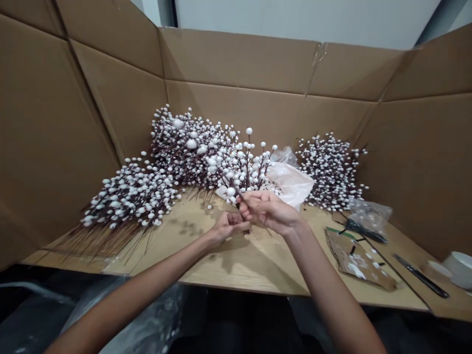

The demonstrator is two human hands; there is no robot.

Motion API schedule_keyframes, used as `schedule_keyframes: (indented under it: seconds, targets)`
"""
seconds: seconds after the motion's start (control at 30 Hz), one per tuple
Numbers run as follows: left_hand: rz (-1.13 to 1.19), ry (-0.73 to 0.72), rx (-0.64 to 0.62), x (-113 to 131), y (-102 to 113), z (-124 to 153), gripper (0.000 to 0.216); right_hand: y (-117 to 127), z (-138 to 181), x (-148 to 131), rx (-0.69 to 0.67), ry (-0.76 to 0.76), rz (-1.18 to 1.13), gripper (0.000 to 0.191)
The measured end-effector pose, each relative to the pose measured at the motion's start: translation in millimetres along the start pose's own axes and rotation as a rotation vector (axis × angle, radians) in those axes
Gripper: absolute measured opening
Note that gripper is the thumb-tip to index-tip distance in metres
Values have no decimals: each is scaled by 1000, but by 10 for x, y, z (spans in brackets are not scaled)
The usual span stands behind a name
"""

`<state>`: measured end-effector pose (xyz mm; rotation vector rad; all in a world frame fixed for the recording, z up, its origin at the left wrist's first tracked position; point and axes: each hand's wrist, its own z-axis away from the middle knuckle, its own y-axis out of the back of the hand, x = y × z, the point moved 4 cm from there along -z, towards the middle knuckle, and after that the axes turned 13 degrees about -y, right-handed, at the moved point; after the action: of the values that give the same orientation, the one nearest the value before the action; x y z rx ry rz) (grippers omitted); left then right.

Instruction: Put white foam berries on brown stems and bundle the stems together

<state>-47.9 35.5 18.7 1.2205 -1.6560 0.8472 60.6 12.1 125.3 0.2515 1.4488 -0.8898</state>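
Over the middle of the table, my left hand (229, 226) is closed around the lower stems of a bunch of white berry branches (248, 164). The bunch stands upright, its berries spreading above my hands. Just above and to the right, my right hand (271, 211) pinches a thin brown stem with a few white berries, slanting up to the left against the bunch. Fingers partly hide where the stems meet. Behind the bunch, a large heap of similar white berry branches (191, 147) overlaps it in view.
More berry branches (129, 191) lie at the left, and another pile (326, 169) rests at the right. A white plastic bag (291, 182) is behind my hands. To the right are a cardboard piece (357, 258), a knife (424, 278) and a white cup (460, 269). Cardboard walls (239, 59) enclose the table.
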Motion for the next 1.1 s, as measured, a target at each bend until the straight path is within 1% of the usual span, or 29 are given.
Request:
schedule_keyframes:
  seconds: [0.07, 0.2, 0.37, 0.47, 0.53, 0.67, 0.87, 1.1]
  targets:
    - [26, -23, 13, 27, -41, -19, 24, 145, 97, -12, 35, 91, -64, 24]
    - [95, -39, 14, 71, -71, -41, 27, 380, 138, 55, 180, 255, -95, 22]
    - [129, -29, 25, 86, -51, -59, 25, 550, 30, 182, 386, 317, 35, 26]
    - [191, 11, 44, 83, -59, -67, 30, 598, -34, 232, 458, 343, 30, 33]
    - [232, 42, 71, 76, -61, -67, 33, 610, -69, 266, 494, 342, 32, 34]
    - [286, 81, 83, 64, -63, -59, 35, 614, -103, 307, 536, 336, 79, 33]
    - [238, 94, 79, 99, -61, -55, 35, 655, -82, 287, 531, 371, 129, 33]
    - [227, 56, 73, 125, -73, -46, 30, 603, -89, 296, 556, 425, 231, 19]
